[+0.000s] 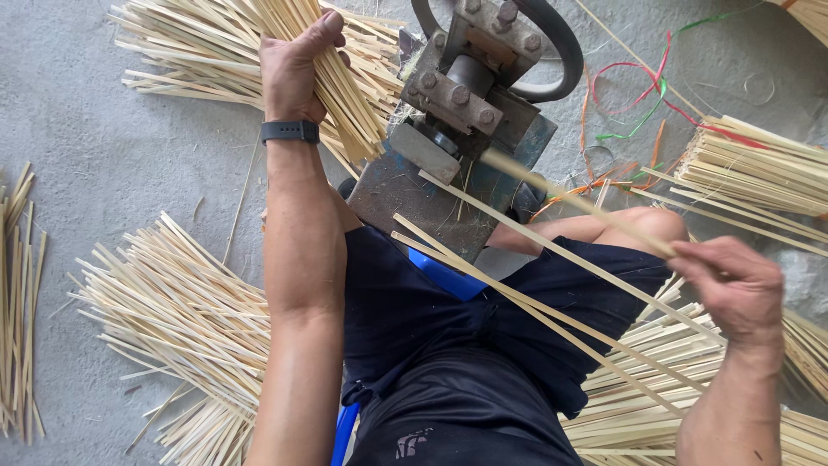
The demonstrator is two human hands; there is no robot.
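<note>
From the head camera, looking down over the person's lap, the left hand point(297, 60) is clenched around a thick bundle of bamboo strips point(349, 95), gripping it near the top so the strips fan out below the fist toward the machine. A dark wristband point(290, 131) sits just under that hand. Right beside the bundle, on the side toward the other hand, stands a small metal machine point(461, 103) with bolted plates, a blue-painted base and a curved grey handle at its far end.

The right hand point(729, 285) is out to the side, fingers pinched on a single long strip point(569, 200) that runs slanting from the fingers back to the machine's mouth; the strip looks blurred along its length. A few more loose strips point(535, 302) lie across the dark shorts point(448, 345) between the two hands.

Below the left forearm, a spread heap of strips point(172, 319) lies on the grey concrete floor point(103, 164). Beyond the left hand another pile point(190, 47) lies flat. Under and past the right hand there are further stacks point(759, 168), and near them some red, green and orange ties point(642, 95) lie tangled on the floor. A blue stool edge point(444, 276) shows under the shorts.
</note>
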